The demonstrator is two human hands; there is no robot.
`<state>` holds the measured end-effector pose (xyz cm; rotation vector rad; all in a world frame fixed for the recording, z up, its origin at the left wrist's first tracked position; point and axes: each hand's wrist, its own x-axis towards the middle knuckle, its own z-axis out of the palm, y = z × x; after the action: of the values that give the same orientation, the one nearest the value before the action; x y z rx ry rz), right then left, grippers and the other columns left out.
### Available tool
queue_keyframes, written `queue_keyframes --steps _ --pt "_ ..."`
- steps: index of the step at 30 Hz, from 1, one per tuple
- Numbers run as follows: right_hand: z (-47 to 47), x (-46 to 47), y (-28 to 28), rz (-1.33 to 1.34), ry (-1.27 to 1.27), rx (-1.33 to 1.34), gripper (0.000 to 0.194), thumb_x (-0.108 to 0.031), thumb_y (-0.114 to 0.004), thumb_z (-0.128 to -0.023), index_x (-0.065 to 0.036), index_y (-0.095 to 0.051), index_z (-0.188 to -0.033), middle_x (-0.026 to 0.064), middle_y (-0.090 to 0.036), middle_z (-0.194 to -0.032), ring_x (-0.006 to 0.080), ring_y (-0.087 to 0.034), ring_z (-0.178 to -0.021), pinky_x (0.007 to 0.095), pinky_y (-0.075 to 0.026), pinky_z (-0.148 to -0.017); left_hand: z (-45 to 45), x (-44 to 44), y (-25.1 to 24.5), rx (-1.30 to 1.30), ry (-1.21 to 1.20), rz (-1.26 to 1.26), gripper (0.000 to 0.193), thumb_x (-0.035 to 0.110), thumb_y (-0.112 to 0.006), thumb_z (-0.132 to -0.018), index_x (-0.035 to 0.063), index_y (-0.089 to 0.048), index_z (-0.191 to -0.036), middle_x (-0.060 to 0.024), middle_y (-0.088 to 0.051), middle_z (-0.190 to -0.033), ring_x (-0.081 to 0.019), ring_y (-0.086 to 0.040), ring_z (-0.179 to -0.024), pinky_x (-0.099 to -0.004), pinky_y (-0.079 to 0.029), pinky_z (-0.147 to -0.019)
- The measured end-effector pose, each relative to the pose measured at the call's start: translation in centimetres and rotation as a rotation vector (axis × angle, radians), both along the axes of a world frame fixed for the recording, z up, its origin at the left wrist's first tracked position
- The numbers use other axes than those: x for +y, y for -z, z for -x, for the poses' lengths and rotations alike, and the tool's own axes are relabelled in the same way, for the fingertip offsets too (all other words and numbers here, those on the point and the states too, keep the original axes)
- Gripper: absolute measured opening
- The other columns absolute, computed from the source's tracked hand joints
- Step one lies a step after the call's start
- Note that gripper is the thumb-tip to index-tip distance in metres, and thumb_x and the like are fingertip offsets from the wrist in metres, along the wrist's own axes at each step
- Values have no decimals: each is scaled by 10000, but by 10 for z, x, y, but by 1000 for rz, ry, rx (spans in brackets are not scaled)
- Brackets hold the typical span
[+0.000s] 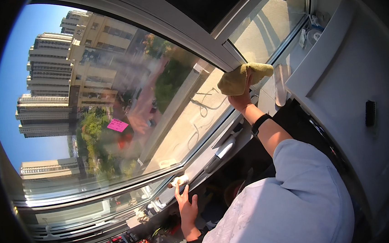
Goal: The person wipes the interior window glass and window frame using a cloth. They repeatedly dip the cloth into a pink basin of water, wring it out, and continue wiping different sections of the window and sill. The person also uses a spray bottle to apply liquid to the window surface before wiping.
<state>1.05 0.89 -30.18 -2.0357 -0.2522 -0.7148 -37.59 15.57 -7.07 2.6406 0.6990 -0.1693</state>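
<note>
My right hand (241,99) grips a folded yellow-green cloth (234,81). The cloth lies against the lower corner of the white window frame (205,40), where two panes meet. My left hand (187,207) has its fingers spread, palm away from me. Its fingertips are at a small white bottle with a brown cap (182,180) lying on the sill; whether they touch it I cannot tell. Hazy smears show on the large window pane (122,72). A pink note with writing (117,125) appears on the glass.
A white-and-grey handled tool (224,149) lies on the sill between my hands. Past the cloth are a long pale object (282,85) and a tape roll (314,36). A black brush (370,112) rests on a white surface (341,75). Below is dark clutter.
</note>
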Motion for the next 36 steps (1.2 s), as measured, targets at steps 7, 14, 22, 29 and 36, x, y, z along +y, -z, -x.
queue_keyframes --steps 7,14,22,29,36 --pt "25 -20 113 -711 -514 471 473 -199 -434 -968 -116 -338 -1424 105 -369 -1449 264 -305 -1358 402 -222 -1137 -5 -18 -11 95 -79 7 482 76 -651 -843 32 -522 -1305 -217 -249 -1501 -377 -348 -1344 -412 -352 -1067" --pt "-2 -59 117 -298 13 753 263 -212 -480 -906 17 -588 -976 287 -629 -861 463 -596 -857 525 -456 -770 -16 -28 -10 134 -100 10 487 64 -658 -830 44 -531 -1300 -208 -270 -1498 -370 -354 -1342 -408 -358 -1059" --pt "2 -58 50 -475 29 738 268 -244 -513 -914 -7 -622 -978 241 -655 -891 372 -639 -849 404 -489 -748 -40 -27 0 149 -64 50 474 87 -645 -852 46 -522 -1308 -215 -293 -1486 -365 -332 -1359 -405 -343 -1069" --pt "-31 -62 135 -1123 8 1109 276 -246 -404 -1002 -29 -472 -1159 81 -535 -1068 189 -524 -952 345 -441 -822 -64 -28 5 119 22 88 470 90 -634 -860 43 -519 -1313 -215 -300 -1482 -369 -331 -1357 -403 -328 -1080" --pt "-39 -77 105 -1144 -75 1033 198 -155 -485 -944 -3 -556 -1049 51 -585 -955 157 -536 -855 301 -439 -753 -62 -30 5 136 3 91 460 83 -627 -864 56 -522 -1311 -211 -308 -1479 -364 -356 -1344 -396 -339 -1070"
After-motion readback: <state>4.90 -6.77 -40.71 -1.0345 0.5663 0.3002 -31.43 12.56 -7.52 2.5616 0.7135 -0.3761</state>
